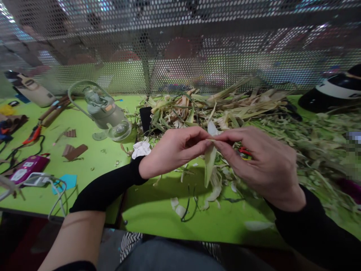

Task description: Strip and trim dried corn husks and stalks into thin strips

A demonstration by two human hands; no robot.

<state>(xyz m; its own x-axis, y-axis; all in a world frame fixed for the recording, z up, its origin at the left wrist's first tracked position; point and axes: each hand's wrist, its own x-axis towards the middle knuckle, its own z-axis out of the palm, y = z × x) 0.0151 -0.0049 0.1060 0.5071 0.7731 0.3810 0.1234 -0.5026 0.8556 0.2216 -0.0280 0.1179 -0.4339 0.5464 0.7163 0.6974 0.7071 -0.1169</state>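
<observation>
While the two hands meet over the green tabletop (pixel 158 226), the left hand (pixel 177 150) pinches a pale husk strip (pixel 209 165) between thumb and forefinger, its other fingers loosely curled. The right hand (pixel 262 162) pinches the same strip from the other side, thumb against bent forefinger, so that the fingertips almost touch. Below them the strip hangs as a smooth, thin, yellow-green blade tapering to a point; a whiter piece (whether joined to it, I cannot tell) stands up behind the fingertips. Just beyond lies a tangled heap of dry husks (pixel 194 105), papery, ribbed and tan to green. Crumpled white tissue (pixel 141 149) sits near the left wrist, and finer, leafy shreds (pixel 316 150) spread across the right side.
</observation>
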